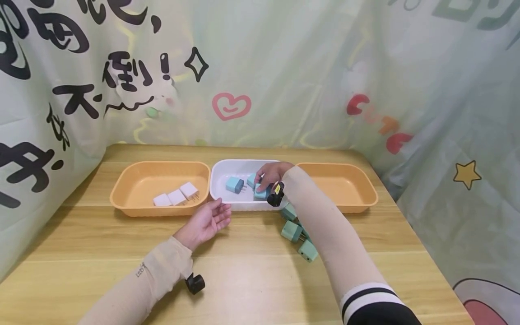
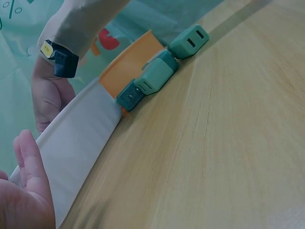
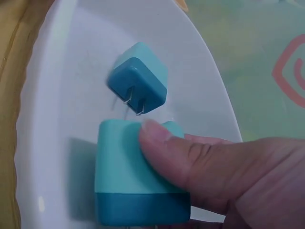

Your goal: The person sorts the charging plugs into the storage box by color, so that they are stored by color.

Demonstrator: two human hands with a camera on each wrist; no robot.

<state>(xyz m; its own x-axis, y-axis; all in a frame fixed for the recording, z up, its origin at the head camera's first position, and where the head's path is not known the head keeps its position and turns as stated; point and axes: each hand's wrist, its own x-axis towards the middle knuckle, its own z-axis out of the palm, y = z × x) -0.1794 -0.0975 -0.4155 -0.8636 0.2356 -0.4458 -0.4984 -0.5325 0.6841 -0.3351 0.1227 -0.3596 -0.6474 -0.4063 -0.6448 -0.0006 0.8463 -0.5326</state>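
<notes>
My right hand (image 1: 276, 172) reaches into the white tray (image 1: 221, 174) and grips a light-blue wall charger (image 3: 138, 162) with a darker blue prong end. The thumb lies along its side; in the right wrist view its prong end faces the bottom of the frame. Just behind it, partly hidden, shows another blue charger (image 1: 251, 179). A further blue charger (image 1: 234, 184) lies on its side in the tray, metal prongs exposed. Palm inward and fingers loosely extended, my left hand (image 1: 205, 222) is at the white tray's front left corner, holding nothing.
On the left, an orange tray (image 1: 134, 180) contains three white chargers (image 1: 176, 197). Another orange tray (image 1: 345, 185) stands on the right. Several green chargers (image 1: 291, 230) lie on the wooden table (image 1: 252, 271) in front, beside my right forearm. A printed cloth (image 1: 284, 90) hangs behind.
</notes>
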